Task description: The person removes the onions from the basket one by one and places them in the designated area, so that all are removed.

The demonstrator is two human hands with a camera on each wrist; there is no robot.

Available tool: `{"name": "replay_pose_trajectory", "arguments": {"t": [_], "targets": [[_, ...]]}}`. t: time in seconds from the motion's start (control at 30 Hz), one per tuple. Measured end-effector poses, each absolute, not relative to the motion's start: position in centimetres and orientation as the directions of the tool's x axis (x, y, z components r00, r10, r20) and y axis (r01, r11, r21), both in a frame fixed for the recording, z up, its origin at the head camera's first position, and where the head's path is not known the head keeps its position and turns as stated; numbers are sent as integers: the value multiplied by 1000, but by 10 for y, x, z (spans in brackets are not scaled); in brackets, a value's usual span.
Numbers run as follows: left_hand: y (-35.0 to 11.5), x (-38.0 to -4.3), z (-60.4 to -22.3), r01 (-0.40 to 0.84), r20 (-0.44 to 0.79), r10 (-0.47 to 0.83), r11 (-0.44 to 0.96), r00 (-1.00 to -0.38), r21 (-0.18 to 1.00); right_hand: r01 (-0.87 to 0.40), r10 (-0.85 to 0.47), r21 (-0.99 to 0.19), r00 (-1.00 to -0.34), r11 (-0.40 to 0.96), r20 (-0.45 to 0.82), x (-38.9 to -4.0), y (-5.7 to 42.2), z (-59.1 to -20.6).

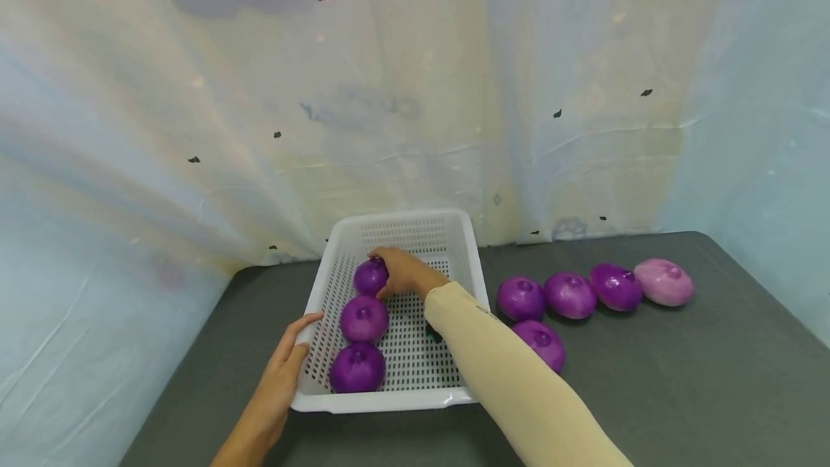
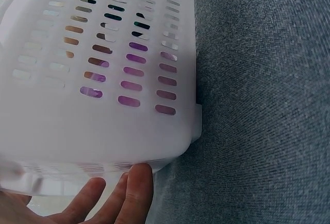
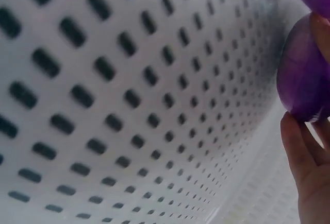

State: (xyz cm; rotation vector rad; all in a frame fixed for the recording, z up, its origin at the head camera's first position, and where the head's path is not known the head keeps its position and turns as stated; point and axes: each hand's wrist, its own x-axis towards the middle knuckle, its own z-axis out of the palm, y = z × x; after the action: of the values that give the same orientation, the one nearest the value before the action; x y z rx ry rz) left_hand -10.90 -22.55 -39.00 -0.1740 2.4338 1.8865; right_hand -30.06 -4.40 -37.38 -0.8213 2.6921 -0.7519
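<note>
"White plastic is forming the basket, isn't it?"

"Yes, and rounded slots are running in rows across its walls and floor, while its smooth rim is curving at the corners. It's sitting on a dark, matte table, and a pastel sheet is hanging in creases behind."

"What's the right hand doing?"

"It's gripping the far onion, inside the basket towards the left, with its digits pressing on opposite sides. A cream sleeve is covering that arm."

"How is that onion looking?"

"Deep purple, round and smooth. It's lying in line with a middle onion and a near onion, both squat, glossy globes showing small nubs on top."

"And the left hand?"

"It's touching the basket's left rim and outer wall, its fingers lying fairly straight rather than wrapping round."

"Is anything resting outside?"

"Four onions are making a row on the table to the right, the last one showing a paler pink. A front onion is sitting nearer, and the sleeve is partly hiding it."

"And that dark thing inside the basket, by the sleeve?"

"Too little is showing to tell."
</note>
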Motion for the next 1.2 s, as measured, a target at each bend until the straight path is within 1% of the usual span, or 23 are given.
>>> {"name": "replay_pose_trajectory", "arguments": {"t": [0.2, 0.4, 0.63, 0.77, 0.93, 1.07, 1.2], "targets": [[-223, -108, -391, -117, -106, -60, 249, -993, 961, -400, -521, -613, -853, 681, -22, -300, -41, -364], [-221, -105, -395, -124, -112, -63, 251, -992, 960, -366, -484, -674, -875, 642, 14, -286, -39, -345], [-224, -106, -394, -139, -119, -87, 266, -989, 954, -433, -490, -610, -868, 664, 83, -264, -34, -318], [-224, -106, -393, -133, -114, -84, 271, -990, 953, -473, -513, -577, -852, 666, 106, -253, -25, -307], [-224, -107, -391, -125, -105, -87, 283, -991, 951, -504, -536, -585, -833, 636, 135, -235, -8, -292], [-224, -108, -390, -113, -92, -84, 290, -992, 950, -508, -533, -587, -833, 631, 148, -221, 8, -284], [-224, -109, -389, -125, -103, -90, 293, -991, 948, -515, -533, -577, -832, 634, 156, -208, 24, -279]]}}
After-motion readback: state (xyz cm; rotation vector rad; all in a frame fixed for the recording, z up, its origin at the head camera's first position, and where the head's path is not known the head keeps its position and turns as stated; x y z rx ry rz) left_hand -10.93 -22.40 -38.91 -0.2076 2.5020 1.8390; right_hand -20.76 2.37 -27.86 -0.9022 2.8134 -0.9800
